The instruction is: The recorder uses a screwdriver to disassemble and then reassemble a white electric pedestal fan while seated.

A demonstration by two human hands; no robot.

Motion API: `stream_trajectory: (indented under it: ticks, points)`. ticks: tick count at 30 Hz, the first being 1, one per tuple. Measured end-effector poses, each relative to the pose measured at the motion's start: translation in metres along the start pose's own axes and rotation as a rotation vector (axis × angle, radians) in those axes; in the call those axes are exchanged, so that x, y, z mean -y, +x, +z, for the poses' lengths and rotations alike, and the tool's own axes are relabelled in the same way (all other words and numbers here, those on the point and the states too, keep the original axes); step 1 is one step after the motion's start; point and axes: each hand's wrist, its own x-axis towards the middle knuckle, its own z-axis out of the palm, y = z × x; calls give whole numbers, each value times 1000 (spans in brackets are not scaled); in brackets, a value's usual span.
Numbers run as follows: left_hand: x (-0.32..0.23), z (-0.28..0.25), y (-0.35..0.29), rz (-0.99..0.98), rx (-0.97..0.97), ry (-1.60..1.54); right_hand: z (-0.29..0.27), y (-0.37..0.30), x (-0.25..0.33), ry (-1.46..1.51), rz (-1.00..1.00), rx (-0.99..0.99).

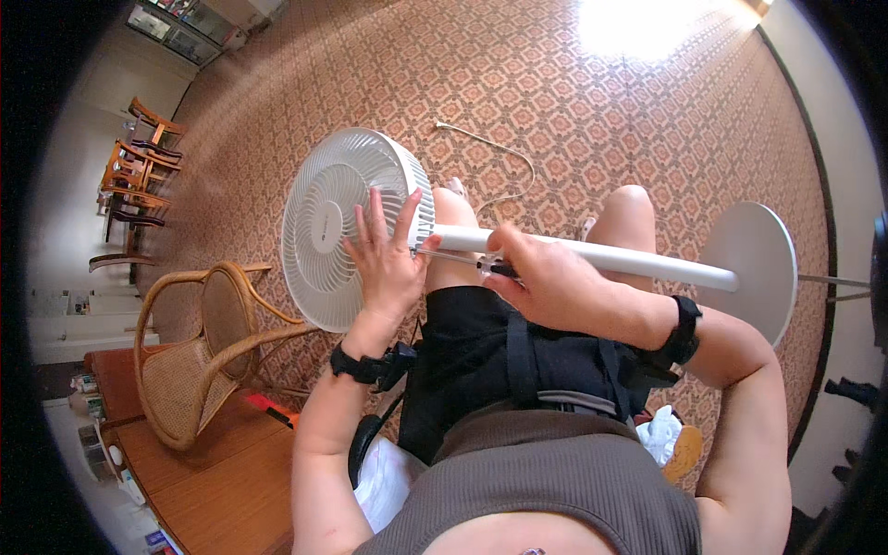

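A white pedestal fan lies on its side across my lap, its round caged head [324, 231] to the left. The white pole [629, 258] runs right to a flat round base [754, 268]. My left hand [393, 254] rests on the grille's right side with its fingers spread. My right hand [546, 277] is closed round the dark handle of a screwdriver [467, 256]. Its thin metal shaft points left at the edge of the fan head, by my left thumb. Whether the tip sits in a screw is too small to tell.
A pale cord [499, 148] lies curved on the patterned tile floor [546, 102]. At the left stand a rattan chair [208, 361] and a wooden table [213, 481] with a red-orange object [270, 408] by its edge. Several wooden chairs [139, 176] are farther off.
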Motion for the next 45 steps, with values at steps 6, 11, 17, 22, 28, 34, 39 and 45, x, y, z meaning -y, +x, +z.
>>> stream_trajectory:
  ticks: [6,11,17,22,28,34,39,45]
  points:
    - [-4,0,1,-8,-7,-3,1,0,-2,-123,52,182]
    - [0,4,0,-8,-37,-7,0,7,-15,1180,1109,237]
    - [-1,1,1,5,-4,-24,-1,-4,1,-24,-9,102]
    - [-1,5,1,-3,-38,16,10,-2,-6,160,68,-1]
    - [2,9,1,-1,-37,21,-4,9,-11,755,796,266]
    - [-2,3,2,-5,-17,0,-3,-1,-9,-300,-242,123]
    - [0,8,1,17,-91,-16,10,9,-13,409,451,98]
    - [3,5,-2,5,-41,7,9,1,-3,603,598,178]
